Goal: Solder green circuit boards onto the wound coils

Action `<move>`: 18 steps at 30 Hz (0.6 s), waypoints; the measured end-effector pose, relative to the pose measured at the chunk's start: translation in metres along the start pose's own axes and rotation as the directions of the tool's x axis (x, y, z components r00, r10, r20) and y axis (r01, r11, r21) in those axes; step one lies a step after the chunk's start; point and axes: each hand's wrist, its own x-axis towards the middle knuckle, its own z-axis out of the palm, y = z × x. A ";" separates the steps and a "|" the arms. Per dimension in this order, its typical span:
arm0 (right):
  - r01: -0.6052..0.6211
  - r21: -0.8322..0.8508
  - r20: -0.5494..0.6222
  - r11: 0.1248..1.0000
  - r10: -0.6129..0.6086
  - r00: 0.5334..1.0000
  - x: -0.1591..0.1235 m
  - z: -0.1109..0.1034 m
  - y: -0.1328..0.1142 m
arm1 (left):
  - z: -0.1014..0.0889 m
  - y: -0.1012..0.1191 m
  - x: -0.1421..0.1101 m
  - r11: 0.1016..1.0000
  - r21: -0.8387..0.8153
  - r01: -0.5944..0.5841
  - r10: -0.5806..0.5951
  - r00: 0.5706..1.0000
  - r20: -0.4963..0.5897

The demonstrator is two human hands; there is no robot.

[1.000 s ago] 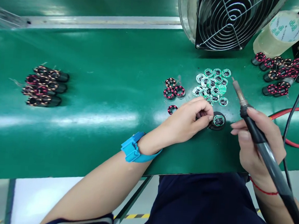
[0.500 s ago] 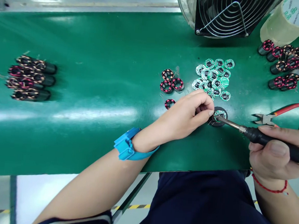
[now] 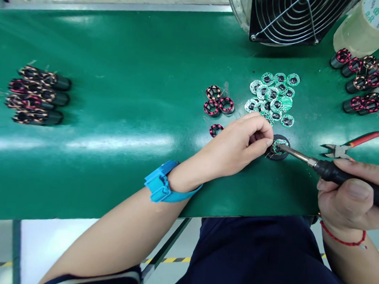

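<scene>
My right hand (image 3: 352, 194) is wrapped round the dark handle of a soldering iron (image 3: 330, 170). Its tip reaches a small round green circuit board (image 3: 279, 145) lying in a black round holder (image 3: 277, 157). At the holder's left edge, my left hand (image 3: 242, 141) has thumb and forefinger pinched together; what they grip, if anything, is too small to make out. Thin wires stick out of the holder beside these fingers. Just beyond my left hand lies a pile of round circuit boards (image 3: 272, 94). Several wound motor coils (image 3: 219, 106) stand left of the pile.
More wound coils stand in a group at the far left (image 3: 40, 97) and at the back right (image 3: 366, 81). Red-handled cutters (image 3: 339, 150) lie right of the holder. At the back are a fan with a wire guard (image 3: 297, 19) and a roll of tape (image 3: 365, 33).
The iron's tip has shifted slightly to the right over the board, and my right hand with it. My left hand keeps its pinch at the holder's edge.
</scene>
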 end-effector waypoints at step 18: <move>0.265 -0.086 0.466 0.960 -0.196 0.863 0.018 0.027 -0.002 | 0.001 -0.004 0.000 0.997 -0.044 -0.061 0.060 0.998 -0.008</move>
